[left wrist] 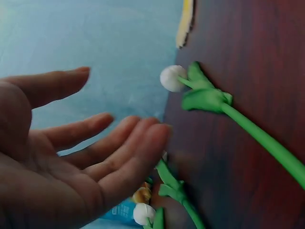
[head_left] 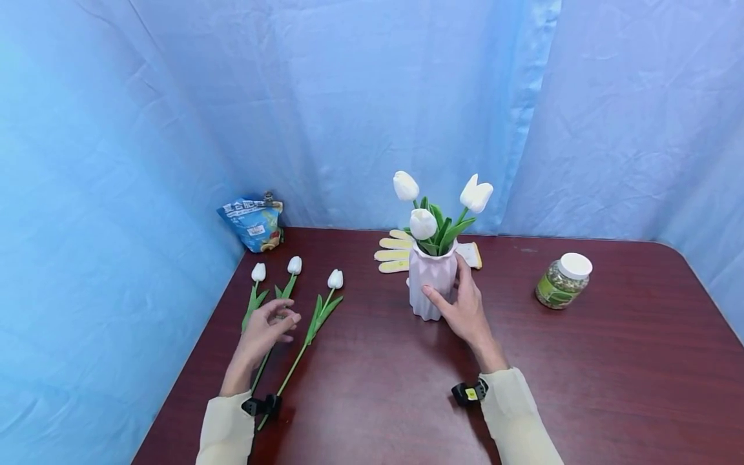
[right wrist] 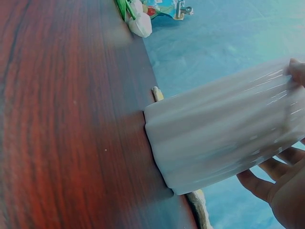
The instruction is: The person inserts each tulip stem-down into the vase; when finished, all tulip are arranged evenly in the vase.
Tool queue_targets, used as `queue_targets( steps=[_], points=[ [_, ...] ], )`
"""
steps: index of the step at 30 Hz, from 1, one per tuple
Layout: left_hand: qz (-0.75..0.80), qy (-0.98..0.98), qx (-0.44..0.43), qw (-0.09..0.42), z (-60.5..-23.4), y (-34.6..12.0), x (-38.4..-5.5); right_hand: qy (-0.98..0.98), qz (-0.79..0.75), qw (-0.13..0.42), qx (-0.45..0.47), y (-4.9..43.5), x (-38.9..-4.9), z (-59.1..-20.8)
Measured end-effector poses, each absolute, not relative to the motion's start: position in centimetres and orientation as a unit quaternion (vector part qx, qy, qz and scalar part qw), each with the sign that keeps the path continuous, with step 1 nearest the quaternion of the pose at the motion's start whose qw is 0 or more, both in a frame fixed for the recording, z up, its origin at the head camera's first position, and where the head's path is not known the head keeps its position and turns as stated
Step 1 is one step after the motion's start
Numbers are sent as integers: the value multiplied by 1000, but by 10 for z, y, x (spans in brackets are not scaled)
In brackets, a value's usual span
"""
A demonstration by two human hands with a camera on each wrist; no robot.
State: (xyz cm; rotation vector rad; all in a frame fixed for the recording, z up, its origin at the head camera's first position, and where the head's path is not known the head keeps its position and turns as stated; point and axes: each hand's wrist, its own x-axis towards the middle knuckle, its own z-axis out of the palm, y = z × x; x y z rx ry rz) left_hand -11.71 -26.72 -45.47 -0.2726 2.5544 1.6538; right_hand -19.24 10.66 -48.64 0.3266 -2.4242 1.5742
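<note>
A pale fluted vase [head_left: 429,284] stands upright on the table, holding white tulips [head_left: 423,224] with green leaves. My right hand [head_left: 467,313] grips its right side, thumb in front and fingers round the back; in the right wrist view the vase [right wrist: 214,133] rests its base on the wood. Over on the left, three white tulips lie with their heads pointing away: a left one [head_left: 258,272], a middle one [head_left: 294,265] and a right one [head_left: 335,279]. Above them is my left hand [head_left: 266,332], fingers loosely bent and nothing held. It partly covers the left and middle stems.
Behind the vase lies a yellow-and-white work glove [head_left: 395,253]. A clipped blue snack bag [head_left: 252,223] stands at the table's back left corner. To the right is a white-lidded jar [head_left: 562,282]. Blue curtains [head_left: 349,116] hang along the back and sides.
</note>
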Motion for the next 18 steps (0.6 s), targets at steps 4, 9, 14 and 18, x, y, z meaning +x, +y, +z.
queue_targets(
  steps=[4, 9, 14, 18],
  points=[
    [498, 860, -75, 81, -462, -267, -114, -826, 540, 117, 111, 107, -193, -487],
    [457, 880, -82, 100, -468, -265, -110, -825, 541, 114, 112, 106, -193, -488],
    [443, 885, -94, 109, -473, -262, -103, -827, 539, 112, 113, 106, -192, -488],
    [428, 892, -95, 109, -475, -256, -98, -827, 538, 112, 114, 107, -193, -488]
  ],
)
